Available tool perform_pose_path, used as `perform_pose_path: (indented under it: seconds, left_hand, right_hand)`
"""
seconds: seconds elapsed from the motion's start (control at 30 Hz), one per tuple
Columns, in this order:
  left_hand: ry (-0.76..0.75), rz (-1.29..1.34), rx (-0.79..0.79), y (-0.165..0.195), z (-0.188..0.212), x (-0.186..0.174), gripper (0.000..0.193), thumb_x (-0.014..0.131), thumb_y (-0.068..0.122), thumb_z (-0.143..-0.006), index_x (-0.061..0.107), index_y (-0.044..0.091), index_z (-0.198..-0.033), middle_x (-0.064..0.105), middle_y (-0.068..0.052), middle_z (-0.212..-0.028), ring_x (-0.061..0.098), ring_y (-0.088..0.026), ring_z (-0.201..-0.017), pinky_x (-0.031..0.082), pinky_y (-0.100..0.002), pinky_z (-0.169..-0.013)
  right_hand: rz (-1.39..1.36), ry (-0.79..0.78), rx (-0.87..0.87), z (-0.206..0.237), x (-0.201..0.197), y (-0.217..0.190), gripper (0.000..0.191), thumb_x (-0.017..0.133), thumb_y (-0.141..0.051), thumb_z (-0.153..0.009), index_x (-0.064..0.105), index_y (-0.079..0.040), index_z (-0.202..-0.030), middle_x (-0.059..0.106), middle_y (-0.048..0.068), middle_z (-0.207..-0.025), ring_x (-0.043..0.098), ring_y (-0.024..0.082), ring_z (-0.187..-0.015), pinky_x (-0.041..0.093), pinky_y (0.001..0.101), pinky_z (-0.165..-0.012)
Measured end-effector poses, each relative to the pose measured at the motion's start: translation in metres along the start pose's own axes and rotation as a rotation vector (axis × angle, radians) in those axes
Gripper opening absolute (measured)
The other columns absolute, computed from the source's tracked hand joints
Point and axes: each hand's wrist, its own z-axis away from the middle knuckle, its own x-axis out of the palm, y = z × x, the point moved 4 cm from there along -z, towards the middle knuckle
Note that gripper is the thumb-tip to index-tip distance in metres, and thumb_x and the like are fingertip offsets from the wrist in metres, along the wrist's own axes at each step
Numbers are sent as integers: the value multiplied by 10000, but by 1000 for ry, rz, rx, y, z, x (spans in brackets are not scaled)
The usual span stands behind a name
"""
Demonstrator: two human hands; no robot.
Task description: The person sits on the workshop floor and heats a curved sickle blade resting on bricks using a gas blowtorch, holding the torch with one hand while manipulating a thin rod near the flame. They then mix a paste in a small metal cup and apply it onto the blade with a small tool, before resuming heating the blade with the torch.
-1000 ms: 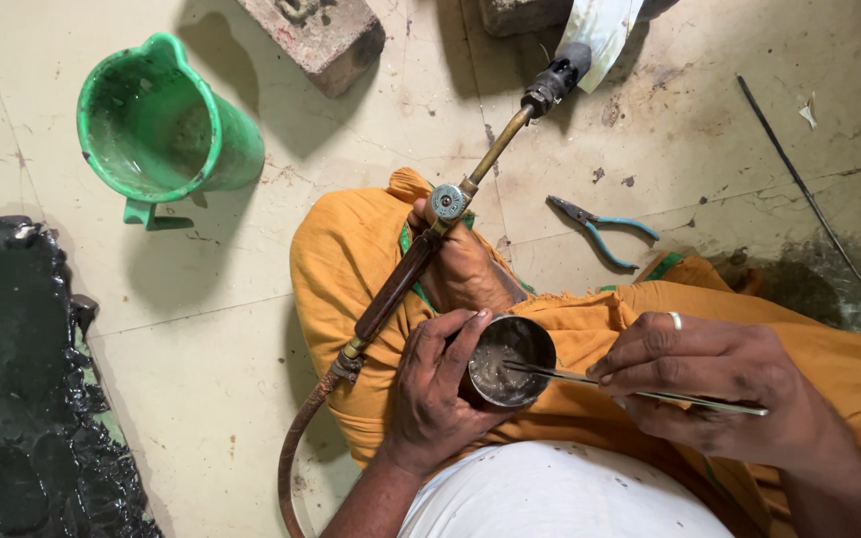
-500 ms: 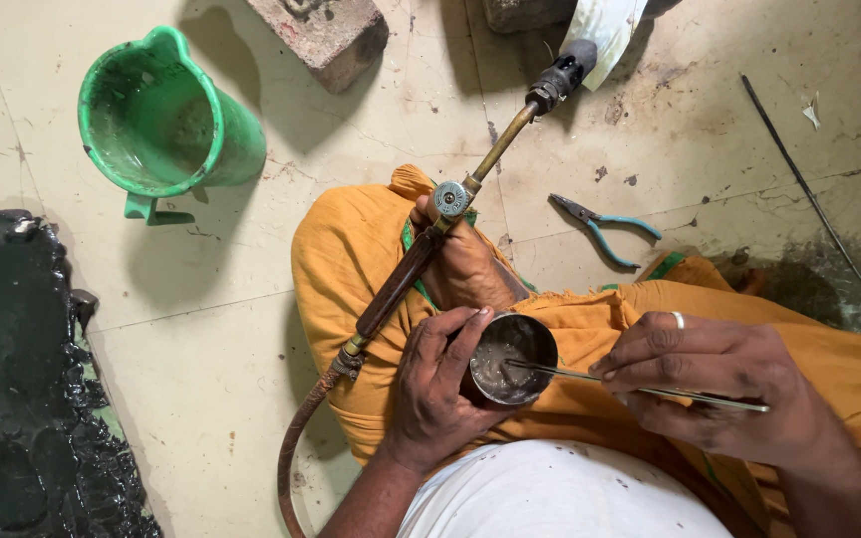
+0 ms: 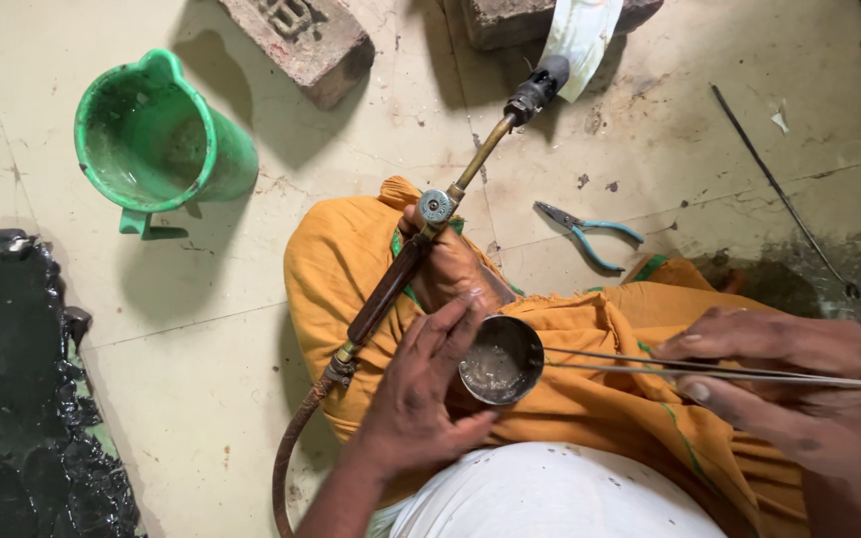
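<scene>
Left hand [image 3: 421, 394]: fingers cupped around small metal bowl [image 3: 500, 359] held over the lap | Right hand [image 3: 799, 384]: pinched shut on long metal tweezers [image 3: 670, 367], tips meeting the bowl rim | Bowl contents: greyish wet residue | Gas torch [image 3: 421, 249]: resting across orange-clad knee | Pliers [image 3: 590, 234]: on floor beyond knee | Green jug [image 3: 156, 144]: on floor, well apart

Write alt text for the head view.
Seated on the floor, a person's left hand holds a small metal bowl while the right hand dips long tweezers into it. A gas torch rests across the lap.
</scene>
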Motion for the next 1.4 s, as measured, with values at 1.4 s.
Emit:
perform_pose_path:
  seconds: [1.4]
  left_hand:
    - [334,-363,261,98,-115,37,968,910,455,-626,532,32,-1410,593,-140,-1288,542,-368,-1188,414,-515,-982]
  right_hand:
    - [218,199,236,-72,-44,78,187,771,-196,-815,806,-63,-942,756,99,-699,691,181,-587,536,352,-546]
